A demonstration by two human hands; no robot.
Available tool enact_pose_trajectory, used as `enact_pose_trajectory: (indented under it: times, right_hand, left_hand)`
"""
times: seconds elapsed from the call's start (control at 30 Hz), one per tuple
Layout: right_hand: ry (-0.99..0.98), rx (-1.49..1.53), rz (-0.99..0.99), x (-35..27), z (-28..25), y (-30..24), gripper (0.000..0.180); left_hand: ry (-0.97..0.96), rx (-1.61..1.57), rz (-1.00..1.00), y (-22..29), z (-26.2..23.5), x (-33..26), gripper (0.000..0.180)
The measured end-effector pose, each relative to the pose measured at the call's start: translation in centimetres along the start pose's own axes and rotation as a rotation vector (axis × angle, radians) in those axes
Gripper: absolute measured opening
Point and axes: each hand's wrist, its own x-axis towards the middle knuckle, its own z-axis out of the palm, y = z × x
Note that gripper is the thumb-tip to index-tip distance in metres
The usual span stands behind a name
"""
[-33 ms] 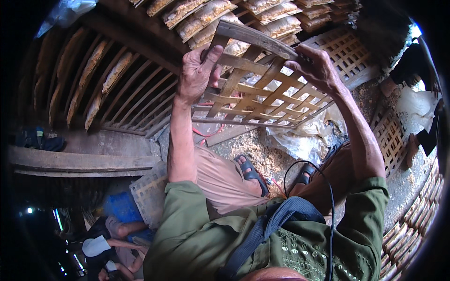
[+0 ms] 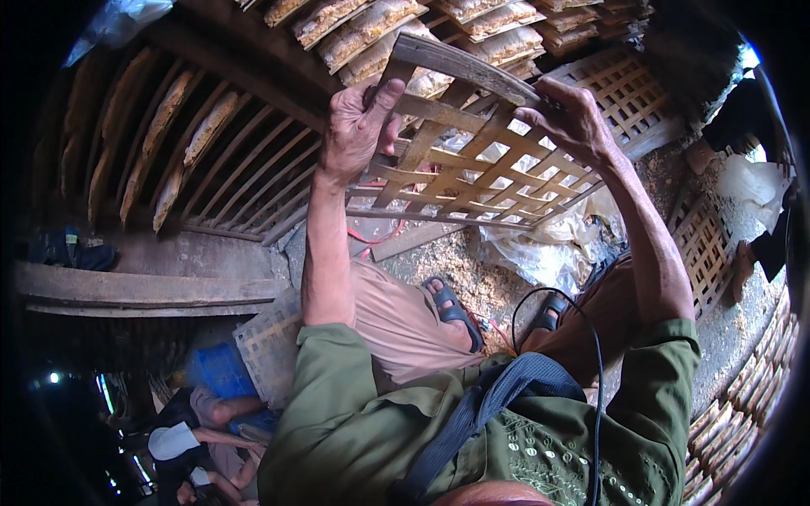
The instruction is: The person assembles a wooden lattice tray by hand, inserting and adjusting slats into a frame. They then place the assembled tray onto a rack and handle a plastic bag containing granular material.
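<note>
Between my hands is a woven bamboo lattice tray (image 2: 460, 164) in a wooden frame, held tilted before me with open gaps between its slats. My left hand (image 2: 361, 126) grips its left side near the upper corner, thumb pressed on the frame. At the upper right corner my right hand (image 2: 574, 118) is wrapped round the frame; some of its fingers are hidden behind the wood. Past the tray hang tiers of boards loaded with pale, crumbly slabs (image 2: 371, 38).
A slatted rack (image 2: 253, 169) with more slabs stands at left, above a wooden ledge (image 2: 152, 287). Crumpled clear plastic (image 2: 540, 253) and wood shavings lie near my feet. Another lattice tray (image 2: 700, 244) is at right. Two people show at the edges, one beside a blue container (image 2: 221, 371).
The tray's upper edge has risen very slightly with my hands still on it. At far right the other person's pale plastic has shifted a little.
</note>
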Motion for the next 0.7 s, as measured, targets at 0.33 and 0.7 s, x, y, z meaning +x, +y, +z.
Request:
enact_pose_trajectory:
  times: [0.33,0.7]
  right_hand:
    - [0.287,0.439,0.186,0.5,-3.2,0.2,0.023]
    - [0.63,0.647,0.436,0.2,-2.3,3.0,0.038]
  left_hand:
    - [0.764,0.5,0.728,2.3,-2.6,2.0,0.051]
    - [0.27,-0.225,0.193,-3.0,-0.5,2.6,0.021]
